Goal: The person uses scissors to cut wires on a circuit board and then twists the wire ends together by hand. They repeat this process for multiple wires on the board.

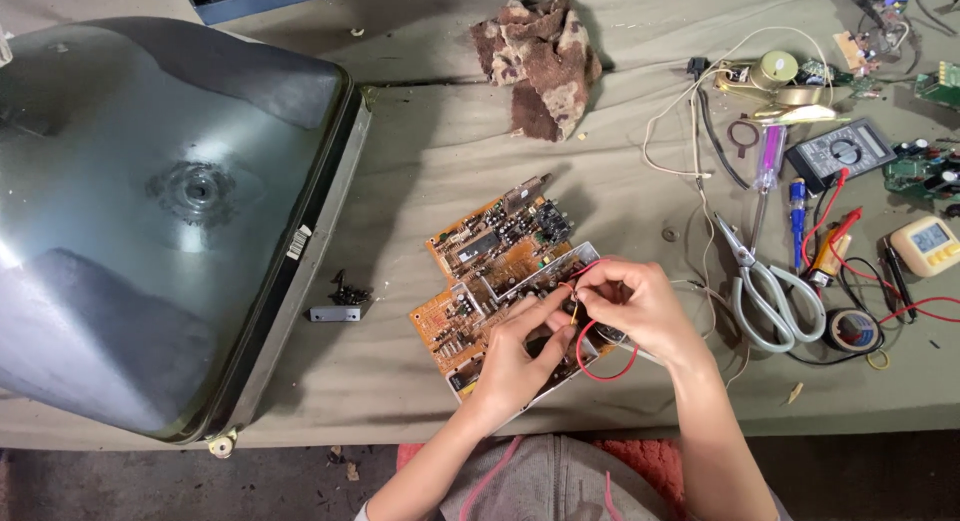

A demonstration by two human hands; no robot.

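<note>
Orange circuit board [490, 276] lies loose at centre frame on the bench [420, 151], out of any housing. Big grey picture tube [150, 221] sits face-down at left, small screws [348, 293] beside it, so stripping-down looks done. Both hands are on the board's lower right corner: left hand [520, 356] pinches a thin yellow lead, right hand [635, 301] is closed around the red wire [600, 356] loop. Wire looks still attached; board work mid-way. Scissors [765, 291], multimeter [840, 153] untouched at right.
</note>
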